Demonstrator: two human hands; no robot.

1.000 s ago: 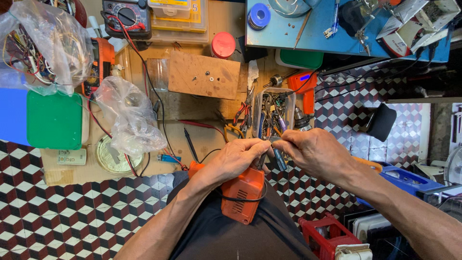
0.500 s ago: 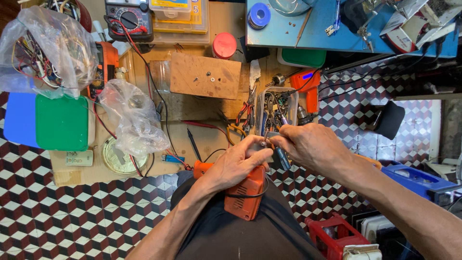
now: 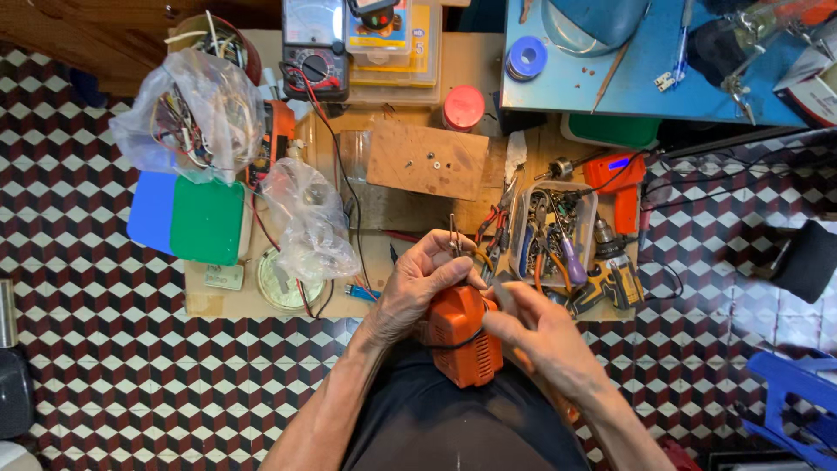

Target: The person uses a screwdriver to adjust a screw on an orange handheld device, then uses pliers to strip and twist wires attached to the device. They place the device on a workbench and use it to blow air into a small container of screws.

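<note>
Cluttered workbench [image 3: 410, 209]; orange device [image 3: 460, 336] under left hand [image 3: 427, 281]

Both hands [image 3: 475, 301] close together at the lap, fingers curled, forearms converging.

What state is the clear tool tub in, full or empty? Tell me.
Full. The tub beside the drill is crammed with pliers and a purple-handled screwdriver.

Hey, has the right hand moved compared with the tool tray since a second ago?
Yes. The right hand has dropped from beside the clear tool tray toward the lap, now by the orange device.
</note>
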